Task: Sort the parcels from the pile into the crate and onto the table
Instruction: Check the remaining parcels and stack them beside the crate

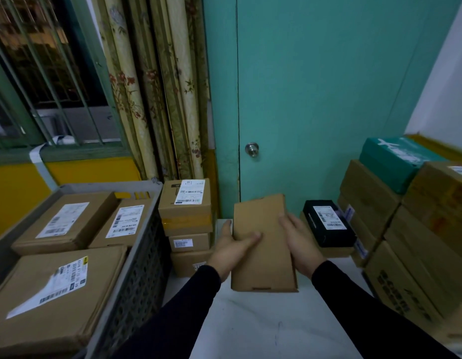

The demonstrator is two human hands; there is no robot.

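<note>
The pile (419, 229) at the table's (250, 320) right edge is blurred and cut off. The crate (136, 268) is cropped at left. Label print cannot be read.

Three labelled parcels (66, 218) in my crate (136, 268); three stacked cartons (186, 206) beside it; one black box (328, 222); one plain parcel (263, 244) in my two hands (232, 247).

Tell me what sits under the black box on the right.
The black box rests on a flat brown parcel, of which only the edges show. Whether anything lies under that parcel is hidden; the white table lies in front.
</note>
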